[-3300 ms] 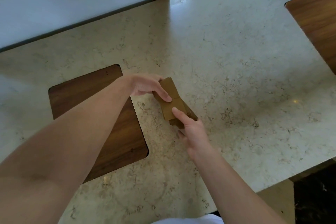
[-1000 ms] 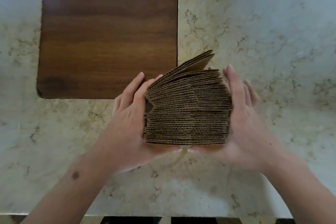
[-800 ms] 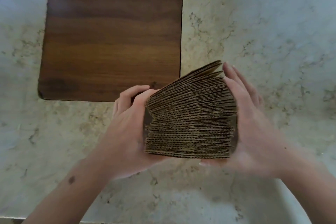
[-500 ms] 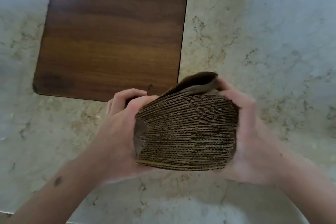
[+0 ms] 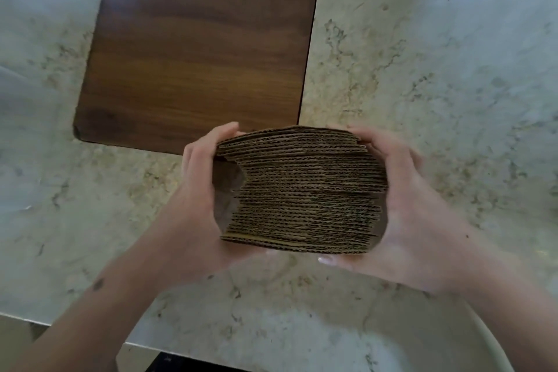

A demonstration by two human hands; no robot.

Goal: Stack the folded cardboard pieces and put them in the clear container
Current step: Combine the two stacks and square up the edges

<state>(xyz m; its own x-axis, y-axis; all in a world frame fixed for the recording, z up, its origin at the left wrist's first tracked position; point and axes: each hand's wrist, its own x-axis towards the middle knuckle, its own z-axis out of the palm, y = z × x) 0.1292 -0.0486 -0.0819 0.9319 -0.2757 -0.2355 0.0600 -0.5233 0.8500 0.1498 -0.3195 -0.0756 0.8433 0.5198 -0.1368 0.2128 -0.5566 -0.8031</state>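
Note:
A thick stack of brown corrugated cardboard pieces point(image 5: 305, 190) is held above the marble counter, its layered edges facing me. My left hand point(image 5: 196, 199) grips the stack's left side, fingers curled over the top and thumb beneath. My right hand point(image 5: 404, 208) grips the right side the same way, with its thumb under the bottom piece. The pieces on the left side are unevenly aligned, leaving a notch. No clear container is in view.
The marble counter point(image 5: 437, 69) spreads all around. A dark wooden inset panel point(image 5: 205, 39) lies behind the stack, to the upper left. The counter's front edge point(image 5: 90, 332) runs along the bottom left.
The loose top pieces that fanned upward are now pressed flat onto the stack. Both hands have curled tighter round the stack's sides.

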